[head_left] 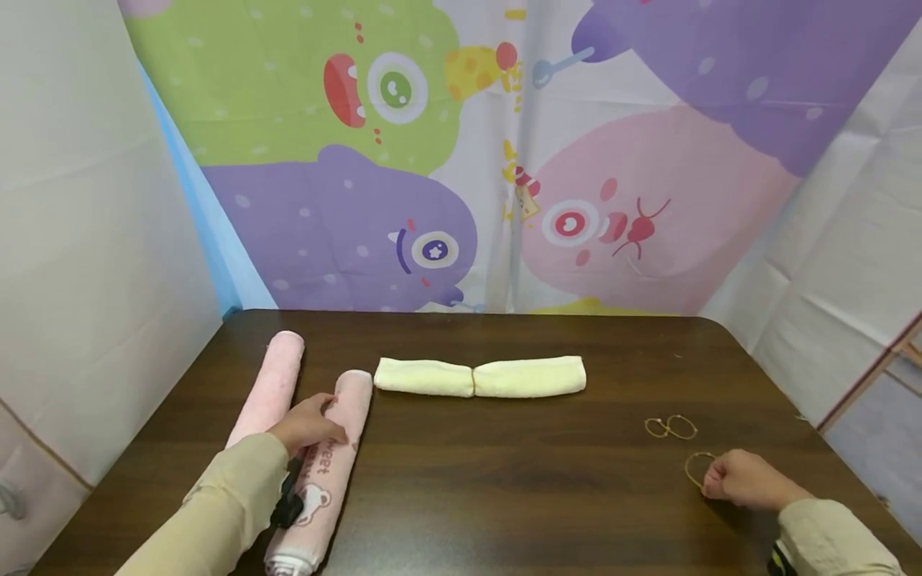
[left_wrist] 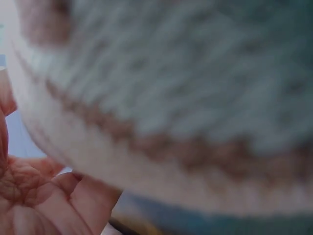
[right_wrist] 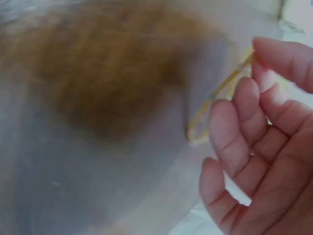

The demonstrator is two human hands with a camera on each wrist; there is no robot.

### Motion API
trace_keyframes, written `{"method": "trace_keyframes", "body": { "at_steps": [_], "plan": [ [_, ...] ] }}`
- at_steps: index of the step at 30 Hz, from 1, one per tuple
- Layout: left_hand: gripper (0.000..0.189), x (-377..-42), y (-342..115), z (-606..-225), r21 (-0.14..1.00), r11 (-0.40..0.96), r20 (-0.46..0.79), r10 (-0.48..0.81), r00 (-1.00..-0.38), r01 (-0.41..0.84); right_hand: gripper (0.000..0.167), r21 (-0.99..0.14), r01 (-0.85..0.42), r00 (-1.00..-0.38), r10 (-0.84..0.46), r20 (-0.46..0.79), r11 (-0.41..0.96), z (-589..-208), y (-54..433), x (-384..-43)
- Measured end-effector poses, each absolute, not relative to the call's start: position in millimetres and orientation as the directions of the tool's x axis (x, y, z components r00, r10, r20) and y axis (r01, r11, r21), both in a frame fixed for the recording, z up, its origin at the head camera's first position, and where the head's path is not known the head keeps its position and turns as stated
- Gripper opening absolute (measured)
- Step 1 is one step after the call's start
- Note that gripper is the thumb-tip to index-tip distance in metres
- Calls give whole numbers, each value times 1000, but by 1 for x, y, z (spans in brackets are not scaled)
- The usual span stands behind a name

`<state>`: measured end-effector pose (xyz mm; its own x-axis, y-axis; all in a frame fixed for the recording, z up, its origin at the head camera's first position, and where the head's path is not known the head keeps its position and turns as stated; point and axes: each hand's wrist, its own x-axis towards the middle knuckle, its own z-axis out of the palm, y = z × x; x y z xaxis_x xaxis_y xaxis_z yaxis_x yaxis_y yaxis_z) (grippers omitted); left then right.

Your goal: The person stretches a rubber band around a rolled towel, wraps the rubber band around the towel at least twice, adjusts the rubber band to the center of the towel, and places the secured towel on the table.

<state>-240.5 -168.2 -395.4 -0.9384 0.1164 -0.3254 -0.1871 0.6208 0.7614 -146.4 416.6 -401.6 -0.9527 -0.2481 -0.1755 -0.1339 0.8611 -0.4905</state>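
Note:
My left hand (head_left: pixel 310 423) grips a rolled pink towel (head_left: pixel 337 472) printed with brown lettering and a bear, its fingers over the roll's upper half. Blurred and very close, the same towel (left_wrist: pixel 161 103) fills most of the left wrist view, with the palm (left_wrist: pixel 44 200) at lower left. On the right of the table, my right hand (head_left: pixel 749 478) pinches a thin yellow rubber band (head_left: pixel 693 472). Thumb and forefinger hold that band at one end in the right wrist view, where it hangs as a narrow loop (right_wrist: pixel 215 93).
Left of the gripped roll lies a plain pink rolled towel (head_left: pixel 270 388). A pale yellow rolled towel (head_left: pixel 529 378) lies crosswise farther back, with a band round its middle. More rubber bands (head_left: pixel 670 426) rest beyond my right hand on the dark wooden table (head_left: pixel 504 496).

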Motion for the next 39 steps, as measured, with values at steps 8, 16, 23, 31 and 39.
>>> {"method": "trace_keyframes", "body": {
  "at_steps": [8, 16, 23, 31, 39],
  "plan": [
    [79, -235, -165, -389, 783, 607, -238, 94, -967, -134, 10, -539, -88, -991, -131, -42, 838, -373, 397, -152],
    [72, -215, -137, -348, 733, 653, 52, 226, -973, 190, 12, -700, -76, -997, -70, 38, 710, -341, 369, -161],
    [71, -200, -113, -328, 645, 651, 137, 416, -899, 400, 14, -763, -117, -991, -128, 45, 636, -319, 328, -177],
    [69, -184, -93, -322, 618, 524, 179, 633, -753, 587, 13, -786, -147, -974, -227, 8, 601, -318, 278, -186],
    [65, -182, -74, -319, 476, 411, 265, 776, -573, 777, 9, -770, -266, -929, -367, 45, 579, -311, 243, -192]
  ]
}}
